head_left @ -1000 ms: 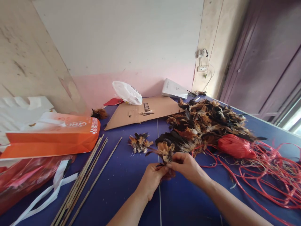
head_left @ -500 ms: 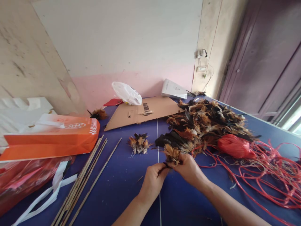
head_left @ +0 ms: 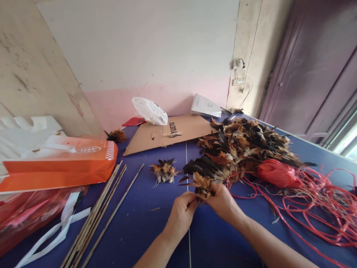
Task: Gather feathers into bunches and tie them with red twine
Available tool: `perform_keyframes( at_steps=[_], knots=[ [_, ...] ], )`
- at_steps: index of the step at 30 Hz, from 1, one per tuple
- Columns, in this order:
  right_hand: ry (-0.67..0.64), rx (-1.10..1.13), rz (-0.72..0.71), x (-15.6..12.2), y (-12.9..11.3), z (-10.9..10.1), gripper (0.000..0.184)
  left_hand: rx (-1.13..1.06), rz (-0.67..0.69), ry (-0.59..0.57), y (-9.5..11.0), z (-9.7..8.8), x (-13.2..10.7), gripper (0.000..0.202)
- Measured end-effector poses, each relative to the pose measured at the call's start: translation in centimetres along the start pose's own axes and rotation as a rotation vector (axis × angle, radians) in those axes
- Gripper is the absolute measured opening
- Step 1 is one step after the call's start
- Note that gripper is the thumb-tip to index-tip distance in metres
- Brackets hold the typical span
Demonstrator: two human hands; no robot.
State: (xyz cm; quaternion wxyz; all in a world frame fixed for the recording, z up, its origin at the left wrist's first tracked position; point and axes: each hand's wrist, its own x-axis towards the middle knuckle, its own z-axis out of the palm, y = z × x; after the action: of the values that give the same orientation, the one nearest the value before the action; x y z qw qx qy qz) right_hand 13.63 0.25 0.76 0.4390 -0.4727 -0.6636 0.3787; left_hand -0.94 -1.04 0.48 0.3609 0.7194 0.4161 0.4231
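- My right hand [head_left: 223,201] is grasping a feather bunch [head_left: 203,185], brown and black, near its lower right side.
- My left hand [head_left: 180,210] has its thumb and finger bent together, just at the left edge of this bunch; I cannot tell whether they pinch any part of it.
- The feather bunch is held above the counter [head_left: 145,234], in front of the large feather pile [head_left: 245,145].
- To the left of the bunch, I see a small feather tuft [head_left: 164,172] lying apart on the counter.
- Between this tuft and my left hand lies one loose feather [head_left: 154,209].
- On the right, a red plastic bundle [head_left: 277,173] is beside the pile, with tangled red cord [head_left: 309,208] around it.
- On the left, several thin sticks [head_left: 93,219] lie near the orange bag [head_left: 61,169].
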Motion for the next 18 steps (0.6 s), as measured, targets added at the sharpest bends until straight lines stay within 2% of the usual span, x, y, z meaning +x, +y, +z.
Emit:
perform_keyframes(
  at_steps=[5, 12, 18],
  knots=[
    [0.037, -0.037, -0.030, -0.04, 0.10, 0.20, 0.019, 0.008, -0.047, 0.011, 0.14, 0.15, -0.11, 0.025],
    [0.087, -0.043, -0.079, -0.12, -0.09, 0.20, 0.023, 0.034, 0.054, 0.034, 0.17, 0.14, 0.01, 0.021],
    [0.061, -0.033, -0.046, -0.17, 0.41, 0.59, 0.020, 0.023, -0.004, 0.023, -0.11, 0.01, 0.09, 0.023]
  ],
)
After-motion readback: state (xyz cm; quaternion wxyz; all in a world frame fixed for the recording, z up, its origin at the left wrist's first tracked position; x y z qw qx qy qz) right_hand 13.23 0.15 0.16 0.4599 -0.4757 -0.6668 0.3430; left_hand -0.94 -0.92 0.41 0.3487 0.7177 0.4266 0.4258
